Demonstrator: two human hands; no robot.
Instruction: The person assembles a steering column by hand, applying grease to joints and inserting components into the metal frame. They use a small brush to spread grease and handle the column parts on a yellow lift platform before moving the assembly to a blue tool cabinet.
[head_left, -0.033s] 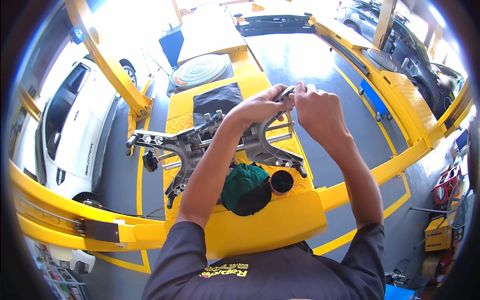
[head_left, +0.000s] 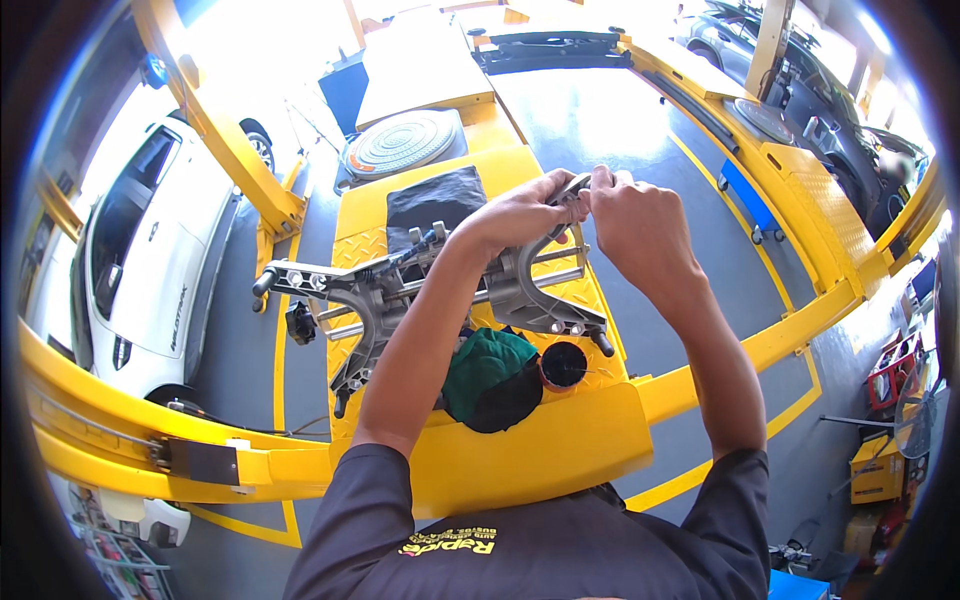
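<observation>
A grey metal clamp frame [head_left: 515, 292], with splayed, black-tipped arms and parallel rods, lies crosswise over a yellow platform [head_left: 530, 450] in front of the person; the left forearm hides part of its middle. The left hand [head_left: 525, 212] is closed around the frame's far right arm. The right hand [head_left: 637, 225] is curled at the same tip; whether it grips there cannot be told, since its knuckles cover the fingertips. Beyond the frame lies a black cloth [head_left: 432, 203]; nearer are a green-and-black cloth item [head_left: 490, 368], partly covered by the forearm, and a round black-topped container [head_left: 563, 364]. The dark shirt [head_left: 600, 545] bears yellow lettering, inverted in this view. At left, a white vehicle [head_left: 160, 260] shows dark lettering along its side. At right, a yellow box [head_left: 876, 470] carries print too small to read.
</observation>
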